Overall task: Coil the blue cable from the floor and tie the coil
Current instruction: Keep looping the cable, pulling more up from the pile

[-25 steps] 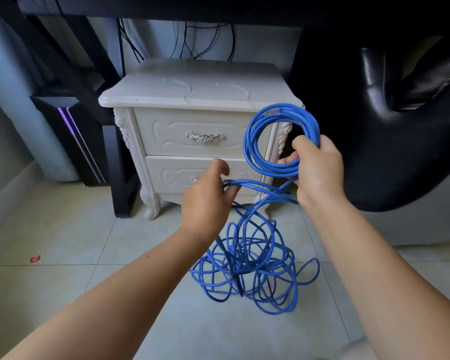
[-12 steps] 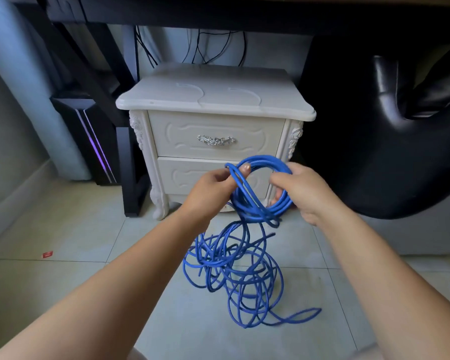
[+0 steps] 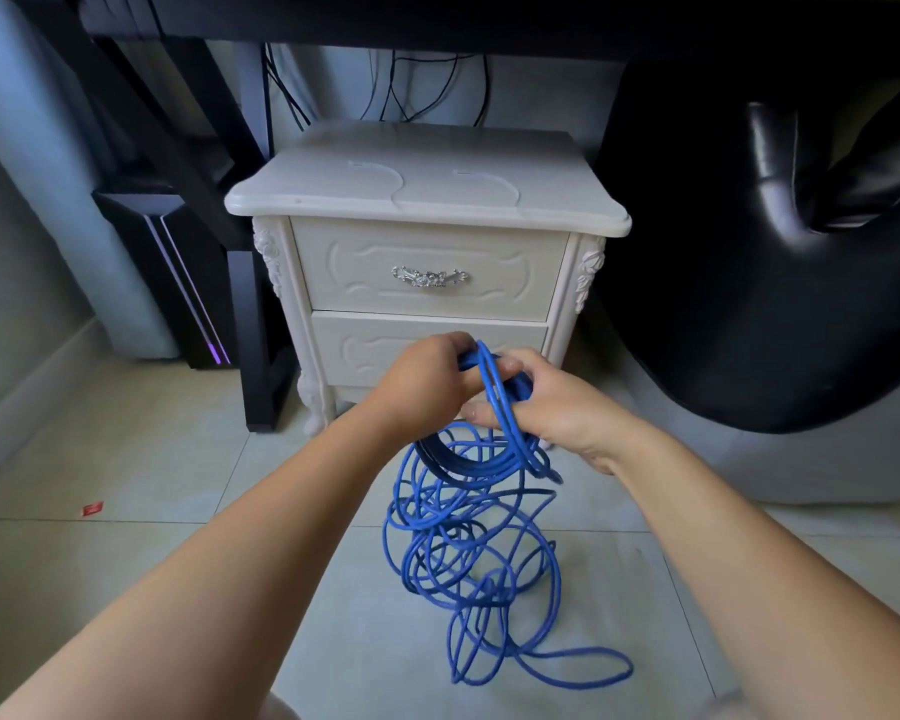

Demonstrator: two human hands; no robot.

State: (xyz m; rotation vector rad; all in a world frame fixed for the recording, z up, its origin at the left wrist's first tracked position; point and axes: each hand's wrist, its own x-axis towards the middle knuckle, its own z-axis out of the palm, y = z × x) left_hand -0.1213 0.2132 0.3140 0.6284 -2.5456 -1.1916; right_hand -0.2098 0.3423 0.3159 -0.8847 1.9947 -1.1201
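On my feed both hands are out front, low over the floor [image 3: 178,449], meeting just ahead of the cabinet's lower drawer. L hand [image 3: 422,387] comes in from the left w/ fingers curled, its grip clamped on the top of the coil [image 3: 468,462]. R hand [image 3: 557,407] sits opposite, thumb on top & fingers [image 3: 476,414] wrapped under, grip likewise closed round the same bundle. Whether the two hands actually touch I can't tell. One strand arcs up over the R thumb and runs down the near side. The coil hangs below the hands as a bunch of several turns, tilted. From it the rest of the cable [image 3: 432,517] falls in a loose tangle of loops to the tiles, nearer me than the hands, w/ one long flat loop lying out to the right at the near end. Can't tell how much of the tangle's upper part is off the floor. Cabinet [image 3: 427,200] is white, 2 drawers, a silver handle [image 3: 430,277] on the top one, standing under a dark table [image 3: 437,13]. Black wires [image 3: 427,85] hang behind it. Left of it is a black PC tower [image 3: 178,283] w/ a purple light strip, right of it a black padded chair [image 3: 749,304]. A small red scrap [image 3: 93,508] lies on the floor well to the left.
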